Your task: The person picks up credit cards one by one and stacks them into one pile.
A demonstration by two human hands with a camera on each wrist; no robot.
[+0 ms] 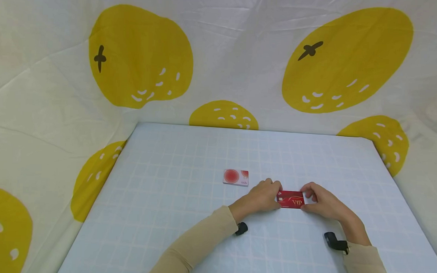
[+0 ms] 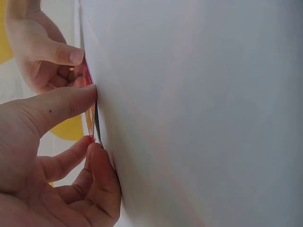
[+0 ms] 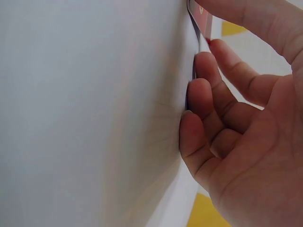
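A red card marked VIP (image 1: 291, 199) lies face up between the two hands, close over the white table, its long side running left to right. My left hand (image 1: 262, 196) pinches its left end, thumb at the near corner and a finger at the far corner. At the opposite end my right hand (image 1: 323, 201) pinches the card the same way. The left wrist view shows the red card (image 2: 88, 78) edge-on, low against the tabletop. In the right wrist view the thumb is at the card (image 3: 202, 19), while the other fingers curl beside the surface.
A white card with red circles (image 1: 236, 177) rests on the table (image 1: 180, 163), beyond and left of the left hand. Behind the table's far edge hangs a white cloth (image 1: 237, 51) with yellow fruit shapes. Dark wrist devices (image 1: 335, 242) show near the beige sleeves (image 1: 199, 241).
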